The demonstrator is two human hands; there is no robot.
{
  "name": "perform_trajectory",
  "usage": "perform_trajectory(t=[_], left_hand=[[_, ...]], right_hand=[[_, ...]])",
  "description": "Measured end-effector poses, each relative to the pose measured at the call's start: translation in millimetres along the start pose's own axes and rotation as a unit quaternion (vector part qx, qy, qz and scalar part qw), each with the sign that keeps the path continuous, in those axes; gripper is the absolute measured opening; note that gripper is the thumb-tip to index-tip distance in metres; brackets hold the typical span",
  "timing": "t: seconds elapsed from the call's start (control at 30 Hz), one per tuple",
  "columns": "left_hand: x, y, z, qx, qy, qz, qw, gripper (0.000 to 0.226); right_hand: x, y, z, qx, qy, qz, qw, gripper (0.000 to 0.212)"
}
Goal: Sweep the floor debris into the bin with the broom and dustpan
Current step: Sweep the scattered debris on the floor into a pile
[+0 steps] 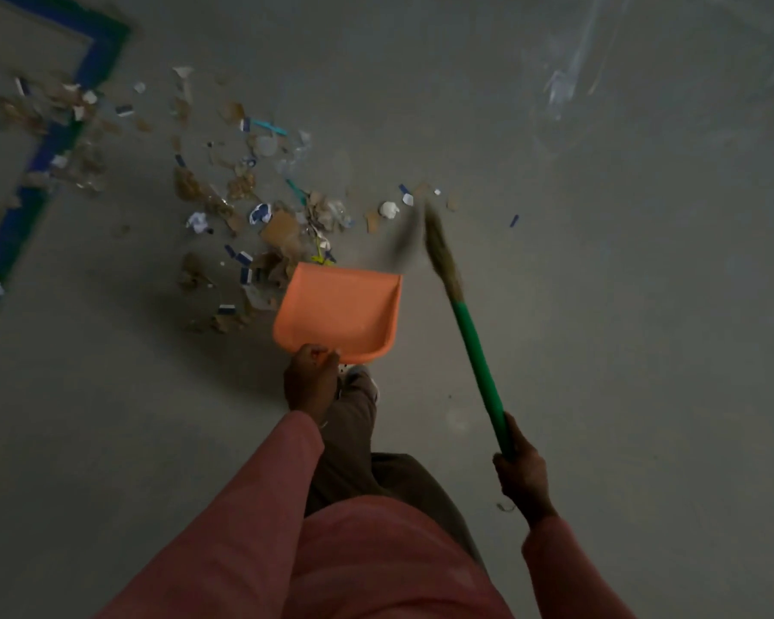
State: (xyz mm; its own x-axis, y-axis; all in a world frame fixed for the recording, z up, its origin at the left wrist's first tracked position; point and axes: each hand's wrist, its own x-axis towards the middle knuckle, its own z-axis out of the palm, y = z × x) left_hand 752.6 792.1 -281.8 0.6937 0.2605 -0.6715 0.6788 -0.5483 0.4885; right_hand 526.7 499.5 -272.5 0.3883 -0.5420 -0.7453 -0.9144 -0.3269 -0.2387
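An orange dustpan (340,308) rests low over the grey floor, its open lip pointing away from me toward the debris. My left hand (311,379) grips its handle at the near edge. My right hand (521,478) is closed around the green handle of a broom (474,346). The straw bristles (439,243) are blurred just right of the dustpan. Scattered debris (260,203) of torn cardboard, paper scraps, white bits and blue pieces spreads from the dustpan's lip toward the upper left. The dustpan looks empty inside. No bin is in view.
A blue and green tape line (41,158) runs along the floor at left, with more debris (45,113) on it. Clear plastic sheeting (568,82) lies at the upper right. My shoe (360,379) and trouser leg are just behind the dustpan.
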Motion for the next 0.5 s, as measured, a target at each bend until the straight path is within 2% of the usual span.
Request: perform_trajectory(t=[0.17, 0.37, 0.5], left_hand=[[9.2, 20.8, 18.6, 0.021, 0.003, 0.023, 1.000, 0.017], [14.7, 22.6, 27.0, 0.040, 0.003, 0.028, 0.999, 0.013], [10.1, 29.6, 26.2, 0.053, -0.004, 0.023, 0.998, 0.018]], right_hand=[[64.5, -42.4, 10.7, 0.083, 0.003, 0.087, 0.993, 0.081], [116.9, -146.7, 49.9, 0.019, -0.068, -0.021, 0.997, 0.075], [107.1, -142.8, 20.3, 0.021, -0.083, -0.041, 0.995, 0.088]])
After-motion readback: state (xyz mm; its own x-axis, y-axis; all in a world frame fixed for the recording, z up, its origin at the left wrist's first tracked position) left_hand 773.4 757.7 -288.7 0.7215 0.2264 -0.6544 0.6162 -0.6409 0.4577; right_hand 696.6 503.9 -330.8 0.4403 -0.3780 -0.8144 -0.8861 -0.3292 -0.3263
